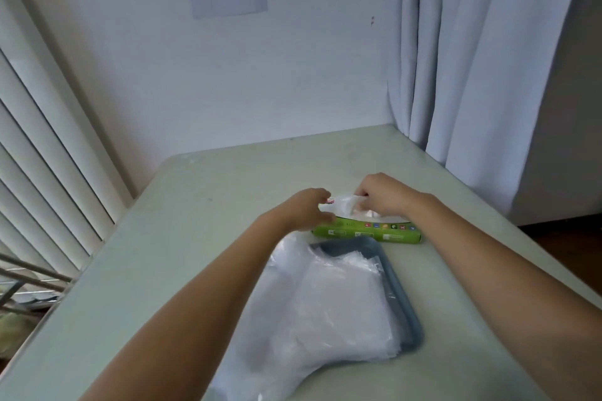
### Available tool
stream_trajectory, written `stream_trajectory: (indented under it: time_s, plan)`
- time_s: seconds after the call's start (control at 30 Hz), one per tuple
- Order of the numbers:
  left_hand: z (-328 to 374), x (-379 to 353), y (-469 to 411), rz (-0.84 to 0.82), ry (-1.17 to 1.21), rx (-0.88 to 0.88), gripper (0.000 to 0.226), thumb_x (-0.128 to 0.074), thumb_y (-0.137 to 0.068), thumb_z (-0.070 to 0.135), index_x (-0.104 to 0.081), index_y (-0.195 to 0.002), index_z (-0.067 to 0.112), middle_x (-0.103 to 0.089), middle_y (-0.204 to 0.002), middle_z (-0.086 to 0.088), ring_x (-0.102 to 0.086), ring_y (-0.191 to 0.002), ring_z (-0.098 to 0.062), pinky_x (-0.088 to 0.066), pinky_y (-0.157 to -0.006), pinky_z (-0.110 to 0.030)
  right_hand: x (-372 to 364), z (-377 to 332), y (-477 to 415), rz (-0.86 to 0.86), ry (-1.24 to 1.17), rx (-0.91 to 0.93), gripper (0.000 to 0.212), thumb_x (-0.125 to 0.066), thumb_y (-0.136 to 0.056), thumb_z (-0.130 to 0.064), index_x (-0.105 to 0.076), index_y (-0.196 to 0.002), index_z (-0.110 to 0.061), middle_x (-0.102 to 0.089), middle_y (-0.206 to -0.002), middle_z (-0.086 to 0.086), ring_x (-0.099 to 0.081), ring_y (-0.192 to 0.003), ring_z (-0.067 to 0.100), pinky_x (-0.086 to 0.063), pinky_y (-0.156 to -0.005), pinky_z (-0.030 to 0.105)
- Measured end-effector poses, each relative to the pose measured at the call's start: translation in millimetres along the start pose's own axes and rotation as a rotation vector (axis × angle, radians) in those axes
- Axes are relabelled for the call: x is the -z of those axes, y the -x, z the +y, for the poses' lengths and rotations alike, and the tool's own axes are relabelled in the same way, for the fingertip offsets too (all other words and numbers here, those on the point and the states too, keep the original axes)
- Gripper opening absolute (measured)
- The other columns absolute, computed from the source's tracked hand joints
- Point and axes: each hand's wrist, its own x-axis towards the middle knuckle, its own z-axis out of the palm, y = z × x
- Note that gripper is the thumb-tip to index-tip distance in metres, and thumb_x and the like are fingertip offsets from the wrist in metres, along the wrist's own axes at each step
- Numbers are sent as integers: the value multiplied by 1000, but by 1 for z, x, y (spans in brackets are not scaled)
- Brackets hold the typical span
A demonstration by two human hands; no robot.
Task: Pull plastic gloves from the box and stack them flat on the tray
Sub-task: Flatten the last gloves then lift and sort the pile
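- The green glove box (368, 231) lies on the tabletop (195, 238) about midway between its left and right edges and nearer the far edge than the near one. Its long axis runs left to right, roughly parallel to the far edge.
- The left hand (308, 208) grips the box's left end, fingers curled over the top and thumb on the near side — a steadying hold, by the look of it.
- The right hand (381, 194) sits over the opening in the top of the box. Its fingertips are drawn together and pinch a crumpled clear plastic glove (345, 205) that stands partly out of the slot, between the two hands.
- The blue-grey tray (404, 296) lies just on the near side of the box, close to it; whether they touch I cannot tell. The stack of gloves (319, 303) lies flat in it, spilling over the tray's left rim and near-left corner onto the tabletop.
- What the coming move turns on: the tray lies straight back from the pinch, toward the near edge — so the glove would need to lift clear of the slot, then travel toward the person.
- The right hand is the one holding the glove. The left forearm crosses above the stack's left side, which may crowd the lay-down.
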Motion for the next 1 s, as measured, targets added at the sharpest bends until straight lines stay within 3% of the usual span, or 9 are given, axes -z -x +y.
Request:
stream_trajectory:
  time_s: [0.13,0.2,0.33,0.53,0.6,0.67,0.77,0.87,1.0]
  plan:
    - [1,-24,-22,21,-56,31,26,-49,-95,15,-52,-118,4,-58,-123,-14,-53,-110,-29,-36,-80,-27,1,-1,-1,110,-1,10,38,-73,-77,-8,-47,-49,-11,-40,-50,3,-36,-44,15,-35,-46,23]
    - [2,-30,-26,9,-61,15,26,-51,-94,21,-52,-115,4,-59,-117,-14,-53,-105,-30,-34,-76,-28,1,1,-1,129,-26,-13,44,-81,-70,-10,-42,-49,-10,-37,-49,1,-36,-43,17,-38,-44,23]
    - [0,-31,-31,-9,-114,3,35,-54,-96,31,-53,-116,3,-58,-117,-14,-52,-107,-30,-32,-76,-27,0,8,0,221,-43,-30,47,-87,-65,-18,-42,-51,-18,-45,-58,-7,-44,-52,12,-28,-46,22]
    - [-4,-33,-36,-12,-110,31,39,-57,-93,36,-52,-115,4,-58,-116,-13,-52,-105,-29,-33,-75,-28,13,23,3,168,-325,60,45,-73,-83,-19,-44,-51,-7,-26,-51,1,-21,-52,13,-19,-53,29]
    - [-4,-33,-36,-10,-112,36,40,-57,-94,36,-52,-116,4,-57,-117,-14,-52,-105,-29,-33,-75,-28,15,27,2,184,-368,35,38,-71,-85,-20,-54,-54,-6,-41,-52,7,-32,-52,12,-26,-54,28]
    - [-3,-34,-36,-10,-118,37,40,-56,-94,36,-51,-116,3,-57,-117,-14,-51,-104,-28,-33,-75,-27,15,32,0,258,-447,-17,23,-72,-84,-22,-73,-72,-2,-69,-70,10,-55,-63,14,-40,-62,27]
    - [-4,-34,-37,-5,-130,24,45,-54,-95,36,-49,-126,4,-55,-126,-14,-50,-112,-28,-37,-85,-30,13,34,2,421,-475,-55,21,-69,-86,-24,-74,-74,-7,-72,-75,9,-65,-74,28,-48,-70,30]
    - [-4,-33,-36,1,-143,8,55,-53,-96,37,-40,-141,8,-48,-139,-11,-45,-126,-28,-35,-100,-31,9,26,9,536,-425,21,22,-65,-89,-22,-73,-73,-10,-70,-72,5,-64,-73,25,-47,-70,30]
    - [-5,-33,-37,-7,-137,20,54,-54,-96,38,-42,-138,8,-51,-136,-11,-47,-123,-27,-37,-96,-30,8,23,16,627,-504,112,21,-65,-90,-19,-70,-70,-14,-68,-68,1,-60,-66,16,-43,-67,27]
